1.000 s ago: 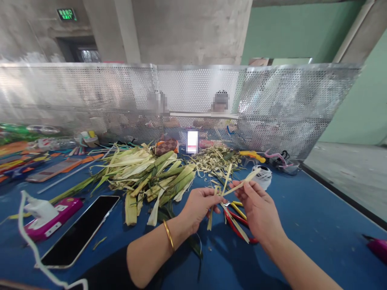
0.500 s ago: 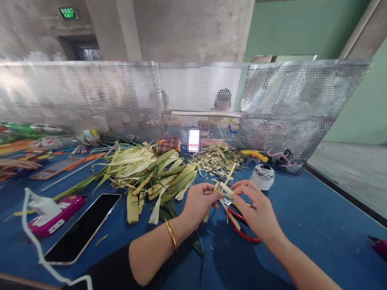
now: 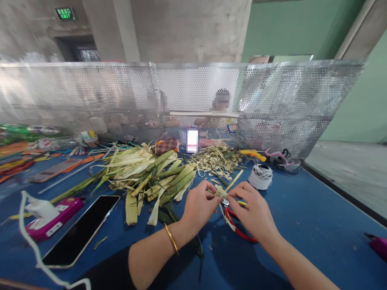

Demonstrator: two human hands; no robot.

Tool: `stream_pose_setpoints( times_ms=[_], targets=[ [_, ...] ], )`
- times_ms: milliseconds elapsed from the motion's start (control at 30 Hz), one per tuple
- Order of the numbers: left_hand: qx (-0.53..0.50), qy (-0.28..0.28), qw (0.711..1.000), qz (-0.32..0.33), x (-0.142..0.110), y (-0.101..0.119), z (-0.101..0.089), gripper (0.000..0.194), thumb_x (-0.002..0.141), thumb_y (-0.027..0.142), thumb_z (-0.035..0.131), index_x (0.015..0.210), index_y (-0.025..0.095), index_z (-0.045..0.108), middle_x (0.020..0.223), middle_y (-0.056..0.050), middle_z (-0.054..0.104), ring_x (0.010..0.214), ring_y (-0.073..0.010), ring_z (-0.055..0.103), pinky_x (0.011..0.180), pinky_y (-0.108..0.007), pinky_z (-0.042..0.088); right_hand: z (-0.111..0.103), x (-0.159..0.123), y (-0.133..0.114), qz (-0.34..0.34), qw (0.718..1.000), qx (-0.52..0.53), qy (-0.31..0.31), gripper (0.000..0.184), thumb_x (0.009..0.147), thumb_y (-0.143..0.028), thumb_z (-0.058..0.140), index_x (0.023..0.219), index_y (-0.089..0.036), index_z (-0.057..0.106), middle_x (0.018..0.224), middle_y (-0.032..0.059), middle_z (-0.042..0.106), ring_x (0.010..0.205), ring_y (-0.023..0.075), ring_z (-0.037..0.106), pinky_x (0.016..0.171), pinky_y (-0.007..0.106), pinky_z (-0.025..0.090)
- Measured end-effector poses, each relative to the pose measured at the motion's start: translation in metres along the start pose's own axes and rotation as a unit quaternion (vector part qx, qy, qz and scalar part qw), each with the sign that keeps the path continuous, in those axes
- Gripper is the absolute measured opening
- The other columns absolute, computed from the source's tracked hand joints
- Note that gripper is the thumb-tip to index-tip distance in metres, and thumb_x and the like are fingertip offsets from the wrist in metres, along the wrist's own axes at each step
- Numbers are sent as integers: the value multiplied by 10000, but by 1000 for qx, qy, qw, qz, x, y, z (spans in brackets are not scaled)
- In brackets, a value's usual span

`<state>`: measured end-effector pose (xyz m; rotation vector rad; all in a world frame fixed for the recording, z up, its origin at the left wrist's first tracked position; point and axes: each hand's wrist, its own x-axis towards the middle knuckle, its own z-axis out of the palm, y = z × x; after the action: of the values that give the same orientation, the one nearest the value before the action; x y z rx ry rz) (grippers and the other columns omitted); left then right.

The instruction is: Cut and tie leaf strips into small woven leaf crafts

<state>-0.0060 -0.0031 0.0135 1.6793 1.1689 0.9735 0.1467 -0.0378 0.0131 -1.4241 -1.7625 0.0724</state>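
Pale husk strips (image 3: 220, 191), lower centre of frame | pinched by left hand (image 3: 199, 203) and right hand (image 3: 253, 206), neither nearer that I can see | long end (image 3: 235, 179) slanting upper right

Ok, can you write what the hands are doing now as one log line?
left hand: pinches pale strips; right hand: pinches same strips; below: red-handled tool; beyond right hand: white roll; leftward: husk pile

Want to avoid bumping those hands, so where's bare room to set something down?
Widest is the blue table right of the right hand, between the white string roll and the far-right purple object; only specks there. A smaller patch lies between the forearms. The left is crowded: corn husks, smartphone, power strip.
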Motion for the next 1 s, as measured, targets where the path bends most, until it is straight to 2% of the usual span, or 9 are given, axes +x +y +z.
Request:
stream_pose_setpoints(
  times_ms=[100, 167, 267, 400, 467, 600, 700, 800, 1000],
  targets=[
    [59, -15, 998, 31, -3, 0, 1, 104, 715, 216, 599, 746, 221, 500, 552, 54, 598, 522, -139, 590, 530, -213, 376, 0, -1, -1, 20, 999, 7, -28, 178, 830, -301, 500, 700, -224, 594, 687, 26, 608, 634, 174, 565, 562, 272, 409],
    [102, -28, 993, 50, -4, 0, 1, 54, 721, 203, 577, 746, 224, 533, 562, 47, 602, 564, -146, 594, 544, -213, 360, 2, -1, 1, 59, 996, 53, -49, 117, 816, -309, 506, 794, -226, 586, 653, 3, 620, 583, 167, 564, 546, 271, 414],
    [154, -42, 985, 68, -4, 0, 0, 75, 710, 173, 556, 761, 229, 560, 573, 42, 611, 599, -155, 590, 560, -215, 346, 5, 1, 3, 106, 980, 147, -87, 172, 803, -339, 500, 898, -223, 585, 627, -16, 624, 557, 163, 570, 530, 270, 429],
    [214, -64, 969, 103, -4, 0, -2, 95, 718, 183, 546, 791, 234, 579, 618, 29, 636, 632, -160, 594, 569, -221, 319, 4, 4, 2, 181, 943, 231, -158, 317, 824, -478, 466, 691, -212, 575, 462, -43, 487, 423, 122, 448, 418, 237, 320],
    [236, -76, 962, 117, -4, 0, -1, 85, 728, 190, 542, 789, 232, 584, 640, 20, 646, 641, -163, 597, 565, -225, 304, 1, 5, 0, 214, 929, 250, -170, 342, 776, -510, 543, 623, -205, 547, 420, -66, 411, 381, 91, 354, 386, 222, 254],
    [202, -103, 969, 98, -5, 1, 0, 66, 706, 207, 579, 770, 225, 586, 624, 21, 647, 617, -161, 589, 551, -218, 325, -2, 7, -2, 246, 913, 300, -130, 301, 655, -452, 684, 614, -199, 526, 445, -88, 399, 381, 62, 304, 377, 200, 224],
    [117, -139, 982, 55, -4, 0, 1, 163, 683, 212, 602, 845, 222, 610, 623, 30, 655, 574, -148, 580, 552, -212, 375, -3, 8, 0, 257, 903, 330, -95, 319, 688, -488, 641, 624, -216, 486, 412, -96, 390, 352, 71, 314, 368, 206, 241],
    [38, -207, 977, 27, -3, -3, 1, 179, 694, 204, 565, 850, 205, 654, 665, 25, 663, 531, -121, 550, 556, -210, 405, -2, 8, 2, 233, 916, 321, -62, 327, 733, -506, 604, 638, -222, 472, 452, -66, 489, 370, 99, 425, 397, 231, 340],
    [-17, -289, 957, 3, -5, 7, -4, 178, 705, 125, 479, 603, 158, 621, 561, 27, 555, 514, -85, 461, 541, -192, 373, -7, 9, 2, 195, 921, 336, 31, 343, 761, -531, 605, 733, -197, 531, 687, 23, 666, 538, 132, 590, 558, 273, 504]
  ],
)
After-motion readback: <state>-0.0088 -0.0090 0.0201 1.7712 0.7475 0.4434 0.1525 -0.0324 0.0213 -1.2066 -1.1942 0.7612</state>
